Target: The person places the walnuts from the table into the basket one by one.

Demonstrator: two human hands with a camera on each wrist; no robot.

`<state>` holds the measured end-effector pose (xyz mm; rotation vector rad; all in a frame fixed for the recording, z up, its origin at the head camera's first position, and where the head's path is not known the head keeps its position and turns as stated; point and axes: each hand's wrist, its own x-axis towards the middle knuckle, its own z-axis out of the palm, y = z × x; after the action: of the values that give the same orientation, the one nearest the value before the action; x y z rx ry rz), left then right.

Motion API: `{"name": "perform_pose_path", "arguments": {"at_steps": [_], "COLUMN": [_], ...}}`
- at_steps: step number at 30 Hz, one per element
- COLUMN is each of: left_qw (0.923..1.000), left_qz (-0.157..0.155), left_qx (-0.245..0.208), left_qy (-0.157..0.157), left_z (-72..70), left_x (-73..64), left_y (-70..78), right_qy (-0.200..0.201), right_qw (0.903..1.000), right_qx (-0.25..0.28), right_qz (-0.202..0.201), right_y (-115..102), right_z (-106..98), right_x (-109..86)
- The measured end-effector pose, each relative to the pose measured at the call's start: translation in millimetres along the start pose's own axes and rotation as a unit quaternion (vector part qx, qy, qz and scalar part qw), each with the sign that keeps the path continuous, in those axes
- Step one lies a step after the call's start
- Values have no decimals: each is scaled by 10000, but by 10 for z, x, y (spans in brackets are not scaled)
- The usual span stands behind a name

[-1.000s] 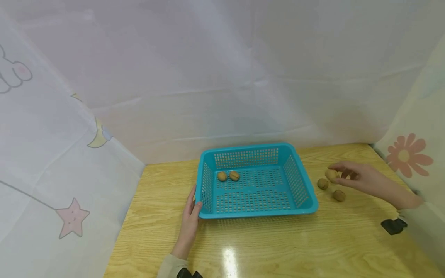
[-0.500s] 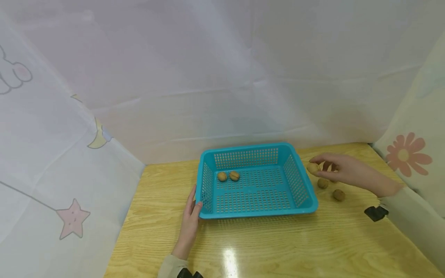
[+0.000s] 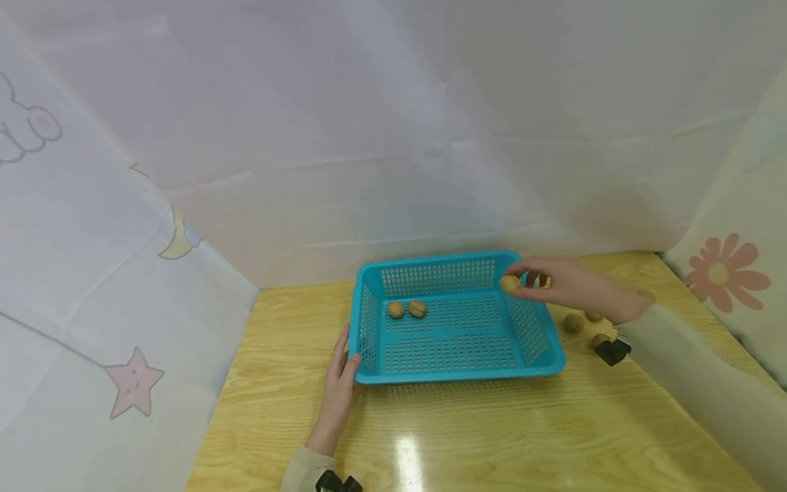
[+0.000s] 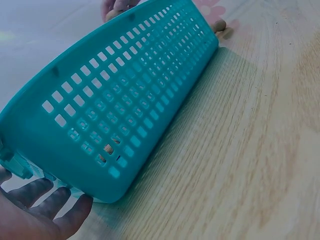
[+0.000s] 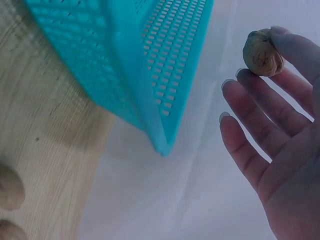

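In the head view, the right hand (image 3: 574,287) pinches a walnut (image 3: 509,284) between thumb and fingertips, up by the far right corner of a blue basket (image 3: 455,377). The left hand (image 3: 338,391) holds the basket's left side near the front corner, thumb over the rim and fingers along the outside. Inside the basket, toward the back left, lie two walnuts (image 3: 417,309) side by side. More walnuts (image 3: 574,323) lie on the wooden table (image 3: 492,437) to the right of the basket, some partly hidden by the right wrist and sleeve (image 3: 695,369). A pale cloth (image 3: 393,137) hangs behind the table.

In the left wrist view, the left hand's fingers are a little apart and bent at the end of the basket; the thumb's grip cannot be made out here. At the top, part of the right hand and its walnut show above the far rim.

In the right wrist view, the walnut sits between thumb and index finger, apart from the basket; the other three fingers are loosely spread. Two walnuts on the table are cut off at the left edge.
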<state>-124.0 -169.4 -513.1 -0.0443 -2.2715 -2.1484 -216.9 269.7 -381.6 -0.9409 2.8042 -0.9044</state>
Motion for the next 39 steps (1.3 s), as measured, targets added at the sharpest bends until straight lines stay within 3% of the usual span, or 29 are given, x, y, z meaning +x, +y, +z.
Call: {"name": "perform_pose_path", "arguments": {"at_steps": [17, 28, 39], "left_qw": [10000, 10000, 10000], "left_qz": [-33, -48, -44], "left_qx": [-42, -1, 69], "left_qy": [25, 19, 33], "left_z": [-13, -3, 5], "left_x": [-1, -1, 3], "left_y": [1, 29, 14], "right_qy": [-169, -762, -1399], "right_qw": [9977, 9942, 9897], "right_qx": [613, 755, 260], "right_qz": [-233, 56, 179], "right_y": [-9, 68, 207], "right_z": [504, 845, 1198], "right_x": [731, 1080, 1380]}}
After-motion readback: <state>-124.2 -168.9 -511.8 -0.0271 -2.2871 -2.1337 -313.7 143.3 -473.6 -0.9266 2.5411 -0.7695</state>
